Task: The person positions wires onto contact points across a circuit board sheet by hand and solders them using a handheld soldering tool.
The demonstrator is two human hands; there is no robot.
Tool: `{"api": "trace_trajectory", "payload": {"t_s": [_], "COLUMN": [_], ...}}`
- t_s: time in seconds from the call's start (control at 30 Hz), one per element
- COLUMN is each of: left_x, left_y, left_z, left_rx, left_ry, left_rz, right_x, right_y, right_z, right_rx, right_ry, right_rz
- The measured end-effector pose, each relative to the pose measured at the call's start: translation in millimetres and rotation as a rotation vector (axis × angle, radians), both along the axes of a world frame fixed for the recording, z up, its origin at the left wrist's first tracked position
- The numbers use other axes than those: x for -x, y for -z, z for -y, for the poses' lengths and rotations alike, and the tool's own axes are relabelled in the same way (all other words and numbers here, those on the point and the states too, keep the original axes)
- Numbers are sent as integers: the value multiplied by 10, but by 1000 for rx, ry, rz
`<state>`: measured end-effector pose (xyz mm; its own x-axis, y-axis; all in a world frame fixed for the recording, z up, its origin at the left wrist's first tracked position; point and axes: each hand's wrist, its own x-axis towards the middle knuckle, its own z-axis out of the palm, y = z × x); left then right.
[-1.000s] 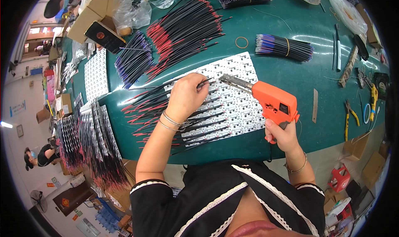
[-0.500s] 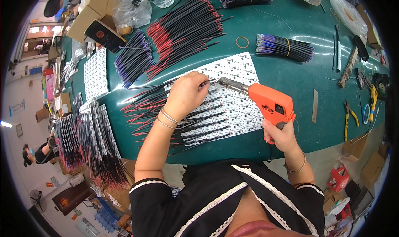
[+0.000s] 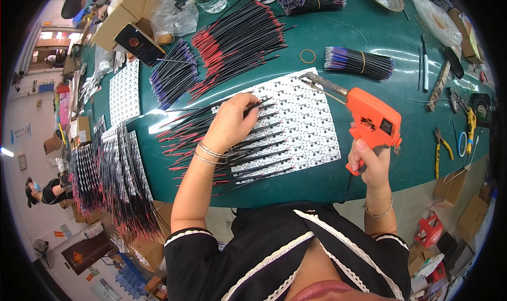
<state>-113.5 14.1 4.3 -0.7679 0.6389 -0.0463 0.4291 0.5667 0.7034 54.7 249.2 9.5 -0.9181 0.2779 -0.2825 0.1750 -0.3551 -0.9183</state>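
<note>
My right hand point(image 3: 372, 164) grips an orange soldering gun point(image 3: 374, 119) by its handle. Its metal tip is raised over the upper right part of a white panel of small circuit boards point(image 3: 311, 127). Rows of black and red wires point(image 3: 185, 137) lie across the panel's left side, with loose ends spreading left over the table. Over the upper rows rests my left hand point(image 3: 235, 117), thumb and bent fingers apart and black wires beneath them. Part of the wires is hidden under this hand.
Behind the panel lie a pile of red-tipped black wires point(image 3: 243, 42), a purple-tipped bundle point(image 3: 359, 62) and a phone point(image 3: 139, 45). Wired panels point(image 3: 124, 179) hang at the left table edge. Pliers point(image 3: 442, 150) and a tape measure point(image 3: 480, 108) lie at right.
The soldering gun has moved up and right, away from the wires by my left hand. My left thumb and fingers have parted and shifted slightly left.
</note>
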Motion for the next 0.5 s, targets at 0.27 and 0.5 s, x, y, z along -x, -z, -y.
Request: {"api": "trace_trajectory", "payload": {"t_s": [0.27,0.5], "left_x": [99,270], "left_y": [-116,-162], "left_z": [32,-121], "left_rx": [-19,-105], "left_ry": [-57,-167], "left_rz": [-135,-152], "right_x": [155,266], "right_y": [-104,77], "right_z": [13,60], "right_rx": [26,23], "right_ry": [47,-33], "right_rz": [-128,-64]}}
